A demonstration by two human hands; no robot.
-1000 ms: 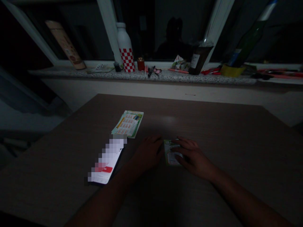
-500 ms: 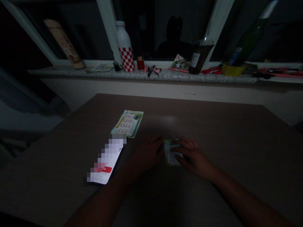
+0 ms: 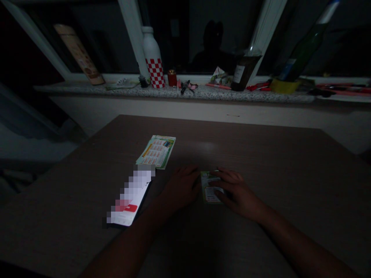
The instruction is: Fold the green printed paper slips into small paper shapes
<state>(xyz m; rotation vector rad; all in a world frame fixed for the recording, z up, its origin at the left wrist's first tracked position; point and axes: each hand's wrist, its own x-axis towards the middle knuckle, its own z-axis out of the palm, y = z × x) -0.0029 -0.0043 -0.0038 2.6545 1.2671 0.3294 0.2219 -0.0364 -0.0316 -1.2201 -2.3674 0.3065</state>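
Observation:
A small green-and-white printed card (image 3: 207,197) lies on the table before me. My right hand (image 3: 236,191) rests over its right part, fingers stretched and somewhat apart, covering some of the print. Just left of the card, my left hand (image 3: 184,185) lies palm down with its fingers extended; its fingertips come close to the card's left edge, and in the dark I cannot tell if they touch it. Further left is a small pile of similar printed cards (image 3: 156,152). Below that pile lies a lit phone (image 3: 124,216), its screen partly blurred out.
The brown table (image 3: 261,146) reaches to the wall below a window. Along the stone sill (image 3: 116,90) stand a checkered bottle (image 3: 155,65), a tan tumbler (image 3: 79,54), a red jar (image 3: 172,78), a dark cup (image 3: 243,71) and a green bottle (image 3: 303,48).

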